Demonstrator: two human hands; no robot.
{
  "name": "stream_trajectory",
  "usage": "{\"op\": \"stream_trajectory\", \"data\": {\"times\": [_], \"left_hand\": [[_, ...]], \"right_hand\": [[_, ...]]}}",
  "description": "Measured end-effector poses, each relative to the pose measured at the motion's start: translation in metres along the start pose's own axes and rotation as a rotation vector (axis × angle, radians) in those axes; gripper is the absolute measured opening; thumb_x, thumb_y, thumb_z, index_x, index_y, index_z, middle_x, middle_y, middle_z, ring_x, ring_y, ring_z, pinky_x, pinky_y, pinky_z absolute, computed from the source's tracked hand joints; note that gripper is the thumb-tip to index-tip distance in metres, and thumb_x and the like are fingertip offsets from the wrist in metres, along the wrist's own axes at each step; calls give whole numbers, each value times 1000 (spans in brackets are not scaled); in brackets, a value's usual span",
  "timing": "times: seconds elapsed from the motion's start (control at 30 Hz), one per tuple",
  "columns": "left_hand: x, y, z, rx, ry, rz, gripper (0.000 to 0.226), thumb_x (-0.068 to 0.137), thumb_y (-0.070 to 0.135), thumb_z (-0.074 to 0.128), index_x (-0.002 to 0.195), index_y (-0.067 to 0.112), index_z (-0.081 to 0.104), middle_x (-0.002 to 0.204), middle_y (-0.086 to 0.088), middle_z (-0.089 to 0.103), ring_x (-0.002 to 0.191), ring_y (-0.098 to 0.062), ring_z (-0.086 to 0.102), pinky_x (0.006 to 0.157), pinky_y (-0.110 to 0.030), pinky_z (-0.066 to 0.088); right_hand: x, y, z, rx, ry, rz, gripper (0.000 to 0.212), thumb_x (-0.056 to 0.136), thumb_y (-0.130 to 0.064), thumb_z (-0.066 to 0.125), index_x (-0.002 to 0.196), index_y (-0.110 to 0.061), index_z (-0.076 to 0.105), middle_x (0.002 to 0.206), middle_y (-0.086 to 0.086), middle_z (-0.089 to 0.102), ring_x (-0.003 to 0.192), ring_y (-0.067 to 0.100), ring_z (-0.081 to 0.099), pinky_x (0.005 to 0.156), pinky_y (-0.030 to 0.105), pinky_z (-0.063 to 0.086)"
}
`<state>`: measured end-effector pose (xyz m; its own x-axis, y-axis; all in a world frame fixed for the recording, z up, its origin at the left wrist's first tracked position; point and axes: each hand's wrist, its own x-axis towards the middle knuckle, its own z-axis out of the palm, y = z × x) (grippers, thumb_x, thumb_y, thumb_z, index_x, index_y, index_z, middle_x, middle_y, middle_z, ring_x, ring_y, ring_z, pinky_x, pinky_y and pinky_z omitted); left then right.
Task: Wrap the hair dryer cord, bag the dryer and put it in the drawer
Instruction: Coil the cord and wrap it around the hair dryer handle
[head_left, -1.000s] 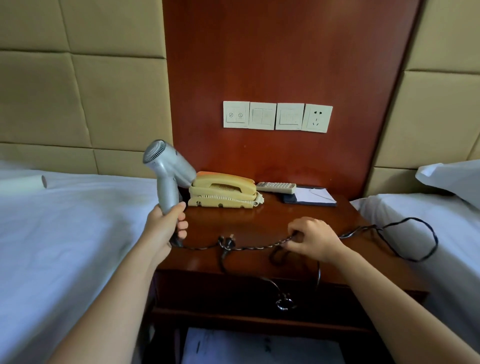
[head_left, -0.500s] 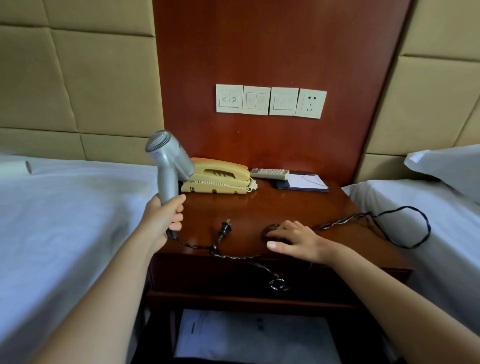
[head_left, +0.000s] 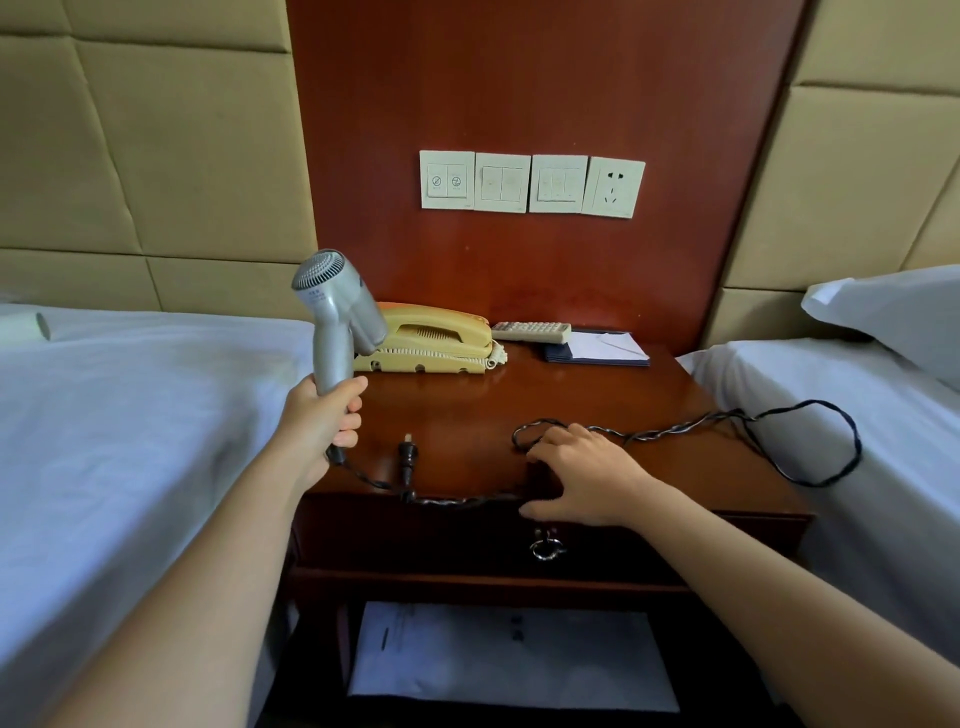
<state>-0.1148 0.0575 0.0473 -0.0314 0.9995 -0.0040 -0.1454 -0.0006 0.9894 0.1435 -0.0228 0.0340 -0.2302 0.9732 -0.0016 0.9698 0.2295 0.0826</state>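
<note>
The silver hair dryer (head_left: 337, 306) is standing upright above the nightstand's (head_left: 467, 410) left edge, its handle gripped in the left hand's (head_left: 322, 415) closed fist. Its black cord (head_left: 675, 428) is trailing along the front edge, plug (head_left: 408, 457) lying near the left front corner, then looping off the right edge onto the bed (head_left: 857, 441). The right hand (head_left: 587, 478) is resting, fingers spread, over the cord at the front edge, above the drawer (head_left: 441, 540).

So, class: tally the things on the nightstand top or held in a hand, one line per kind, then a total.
Hair dryer: 1
Cord: 1
Phone: 1
Remote: 1
Notepad: 1
Total: 5
</note>
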Motion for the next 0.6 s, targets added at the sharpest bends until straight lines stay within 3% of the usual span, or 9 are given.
{"op": "stream_trajectory", "data": {"times": [0.07, 0.17, 0.43, 0.53, 0.6], "left_hand": [[1, 0, -2, -8, 4, -3, 15, 93, 11, 53, 81, 14, 44, 65, 0, 37, 33, -1, 28, 30, -14, 21], [2, 2, -3, -53, 7, -8, 14, 93, 11, 53, 81, 13, 45, 65, 0, 37, 33, -1, 28, 30, -14, 21], [3, 16, 9, -293, 1, -15, 17, 95, 11, 51, 79, 12, 42, 64, 1, 37, 32, -1, 29, 29, -14, 22], [8, 23, 13, -369, -16, -19, 18, 95, 10, 50, 79, 13, 42, 64, 1, 38, 31, -1, 30, 28, -14, 23], [11, 25, 15, -395, -23, -15, 18, 95, 10, 49, 80, 13, 42, 64, 1, 37, 31, -1, 30, 28, -13, 23]], "right_hand": [[2, 4, -7, 58, 52, -21, 50, 84, -52, 57, 115, -14, 59, 117, 2, 57, 107, 23, 54, 81, 34, 46], [7, 9, -13, 137, 36, -72, 27, 90, -41, 55, 99, -16, 63, 104, 1, 64, 95, 23, 61, 72, 32, 45], [59, 22, -56, -126, 248, -8, 18, 94, -24, 48, 106, -16, 59, 106, 8, 66, 101, 32, 60, 68, 32, 37], [86, 31, -72, -174, 395, 99, 19, 89, -8, 44, 103, -13, 55, 96, 11, 67, 91, 35, 62, 62, 33, 34], [103, 37, -83, -185, 509, 124, 13, 94, -10, 42, 102, -9, 52, 84, 10, 66, 81, 36, 62, 57, 33, 33]]}}
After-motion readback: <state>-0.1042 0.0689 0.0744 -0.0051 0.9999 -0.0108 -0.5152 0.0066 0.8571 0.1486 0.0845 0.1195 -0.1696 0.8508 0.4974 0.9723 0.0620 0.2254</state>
